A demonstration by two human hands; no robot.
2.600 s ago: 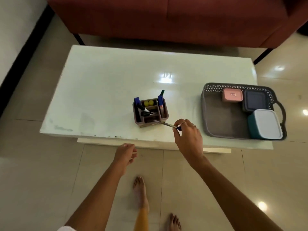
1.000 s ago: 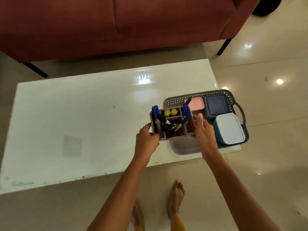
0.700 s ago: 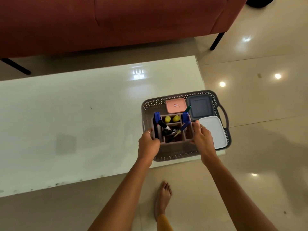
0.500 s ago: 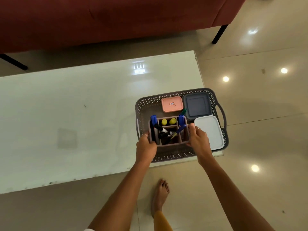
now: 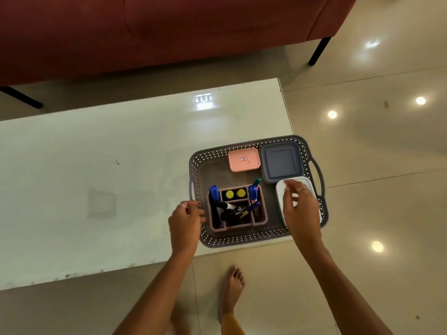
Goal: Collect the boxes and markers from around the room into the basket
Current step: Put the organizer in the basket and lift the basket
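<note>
Marker caddy (image 5: pixel 238 209) in basket (image 5: pixel 244 239), both hands seemingly clear.

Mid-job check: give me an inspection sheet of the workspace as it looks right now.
Surface: white table, glossy, with small marks near its front edge.
Job's things: grey basket at the table's right end, holding a pink box, a dark blue box, a white-lidded box and a marker caddy with markers standing in it.
Clutter: nothing seen outside the basket.
Grippers: left hand at the basket's left rim, holding nothing; right hand over the white-lidded box, fingers spread, grasping nothing.
Cables: nothing seen.
Surroundings: red sofa behind the table, tiled floor, bare foot below the table edge.
</note>
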